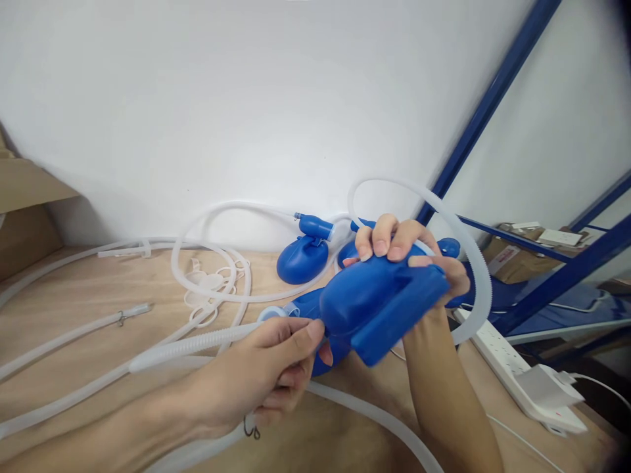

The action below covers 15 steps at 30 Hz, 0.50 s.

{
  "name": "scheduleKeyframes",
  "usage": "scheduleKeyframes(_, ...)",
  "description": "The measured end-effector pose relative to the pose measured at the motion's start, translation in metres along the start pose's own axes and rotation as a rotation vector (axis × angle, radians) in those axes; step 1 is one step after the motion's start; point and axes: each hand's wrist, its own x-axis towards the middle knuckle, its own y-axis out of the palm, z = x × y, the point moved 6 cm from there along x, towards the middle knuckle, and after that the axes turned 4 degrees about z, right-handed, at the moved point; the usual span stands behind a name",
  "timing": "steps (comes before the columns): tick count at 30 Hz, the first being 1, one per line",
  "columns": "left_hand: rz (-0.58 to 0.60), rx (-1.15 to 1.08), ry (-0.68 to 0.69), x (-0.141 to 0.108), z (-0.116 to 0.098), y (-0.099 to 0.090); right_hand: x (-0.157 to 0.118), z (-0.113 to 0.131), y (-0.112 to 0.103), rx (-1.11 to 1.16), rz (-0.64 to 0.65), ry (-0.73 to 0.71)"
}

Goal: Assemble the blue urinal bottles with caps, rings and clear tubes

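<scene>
A rounded blue plastic bottle [365, 299] with a straight, handle-like side part is held tilted above the table. My right hand [401, 243] wraps over its top from behind, fingers curled on the shell. At the bottle's left end, my left hand [290, 361] is closed, thumb and fingertips pinching its tip; what the curled lower fingers hold is hidden. Just behind the left hand runs a ribbed translucent hose [207, 338]. Below it hangs a clear tube [217, 447] with a small wire clip [251, 430]. Another blue bottle [305, 302] shows partly behind the held one.
More blue bottles [303, 259] stand by the wall, with looping hoses [236, 203] around them. White plastic rings and caps [210, 282] lie on the brown table [98, 282]. A cardboard box [29, 197] is at left; a power strip [517, 381] and blue rack [493, 98] are at right.
</scene>
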Motion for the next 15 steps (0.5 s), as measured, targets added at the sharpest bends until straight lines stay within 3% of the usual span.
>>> scheduleKeyframes(3,0.081,-0.063,-0.046,0.002,0.000,0.002,0.001,0.002,-0.002,-0.019,-0.053,0.060)
scheduleKeyframes(6,0.166,-0.071,-0.177,0.000,0.005,0.006,0.002,0.003,-0.004,-0.059,-0.088,0.079)
scheduleKeyframes(8,0.100,-0.051,-0.216,-0.001,0.008,0.001,0.001,0.003,-0.005,-0.085,-0.131,0.078)
scheduleKeyframes(11,-0.062,0.074,-0.157,-0.003,0.004,-0.009,0.000,-0.001,-0.005,-0.080,-0.212,0.123)
scheduleKeyframes(15,-0.126,0.343,-0.133,-0.009,0.002,-0.016,-0.004,-0.009,-0.001,-0.040,-0.312,0.277)
